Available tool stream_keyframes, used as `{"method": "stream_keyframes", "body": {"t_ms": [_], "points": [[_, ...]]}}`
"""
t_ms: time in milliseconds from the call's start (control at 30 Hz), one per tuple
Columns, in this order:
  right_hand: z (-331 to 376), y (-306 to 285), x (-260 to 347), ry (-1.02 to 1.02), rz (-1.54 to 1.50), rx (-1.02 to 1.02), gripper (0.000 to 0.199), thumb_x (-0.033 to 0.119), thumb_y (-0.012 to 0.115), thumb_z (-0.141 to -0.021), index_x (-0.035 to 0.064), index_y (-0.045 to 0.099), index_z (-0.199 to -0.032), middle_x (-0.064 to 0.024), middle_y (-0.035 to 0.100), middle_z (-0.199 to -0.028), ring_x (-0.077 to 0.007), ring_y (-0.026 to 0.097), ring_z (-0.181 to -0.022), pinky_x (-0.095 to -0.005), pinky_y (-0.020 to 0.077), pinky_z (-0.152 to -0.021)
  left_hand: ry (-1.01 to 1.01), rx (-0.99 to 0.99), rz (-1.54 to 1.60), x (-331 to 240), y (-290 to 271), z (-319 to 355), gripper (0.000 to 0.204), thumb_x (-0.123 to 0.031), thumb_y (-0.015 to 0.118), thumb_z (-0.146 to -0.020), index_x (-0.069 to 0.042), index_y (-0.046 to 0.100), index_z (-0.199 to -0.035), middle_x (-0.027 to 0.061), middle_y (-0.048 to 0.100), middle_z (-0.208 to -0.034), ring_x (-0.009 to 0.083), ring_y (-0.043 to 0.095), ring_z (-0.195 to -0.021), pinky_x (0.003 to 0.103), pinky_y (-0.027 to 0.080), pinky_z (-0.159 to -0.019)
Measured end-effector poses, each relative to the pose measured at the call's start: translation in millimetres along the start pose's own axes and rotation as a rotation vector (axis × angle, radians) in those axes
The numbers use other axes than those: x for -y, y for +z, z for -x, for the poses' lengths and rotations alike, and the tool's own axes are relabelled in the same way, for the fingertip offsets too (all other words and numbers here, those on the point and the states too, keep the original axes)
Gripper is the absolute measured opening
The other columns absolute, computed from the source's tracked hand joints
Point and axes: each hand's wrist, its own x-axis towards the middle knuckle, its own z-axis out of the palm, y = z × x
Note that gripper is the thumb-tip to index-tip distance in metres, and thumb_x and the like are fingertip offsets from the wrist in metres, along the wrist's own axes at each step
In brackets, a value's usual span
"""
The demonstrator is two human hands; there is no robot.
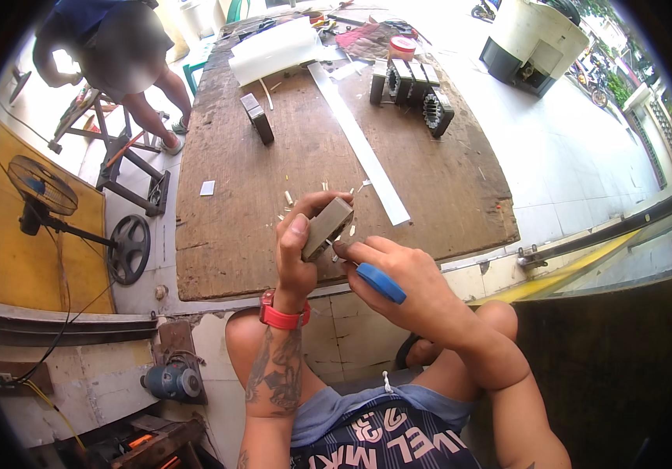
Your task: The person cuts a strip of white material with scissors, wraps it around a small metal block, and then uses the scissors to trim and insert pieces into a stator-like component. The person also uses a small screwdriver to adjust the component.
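the left hand (298,248) grips a block (327,227) over the counter (226,234) edge; the right hand (398,277), closed on a blue tool (381,282), seems to be trimming it. next calls for steady, small strokes.

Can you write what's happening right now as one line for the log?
left hand: holds grey metal block | right hand: grips blue-handled tool at block | surface: wooden table

wrist: red band (283,316) just below the left grip (295,258)
forearm: dark tattoos (273,371) below the band
clothes: blue-grey shorts, dark printed top
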Motion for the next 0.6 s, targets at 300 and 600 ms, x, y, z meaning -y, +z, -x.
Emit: {"method": "stream_keyframes", "body": {"t_ms": [300, 600], "points": [[6, -15, -6, 0.035, -0.105, -0.011, 0.023, 0.01, 0.071, -0.094, 0.0049, 0.074, -0.116, -0.0168, 0.073, -0.099, -0.0365, 0.072, -0.085, -0.0409, 0.0584, -0.077, -0.063, -0.138, -0.061, 10, 4, -3, 0.071, -0.049, 0.028, -0.102, 0.006, 0.062, -0.131, 0.0206, 0.07, -0.121, 0.031, 0.068, -0.115, 0.043, 0.052, -0.106], [1, -4, -13, 0.007, -0.217, -0.038, 0.023, 0.008, 0.07, -0.094, 0.0017, 0.074, -0.116, -0.0185, 0.076, -0.101, -0.0342, 0.074, -0.089, -0.0384, 0.059, -0.081, -0.157, -0.146, 0.41, 1, -5, -6, 0.073, -0.05, 0.026, -0.1, 0.006, 0.062, -0.131, 0.0203, 0.07, -0.119, 0.0341, 0.07, -0.111, 0.046, 0.055, -0.1]]}}
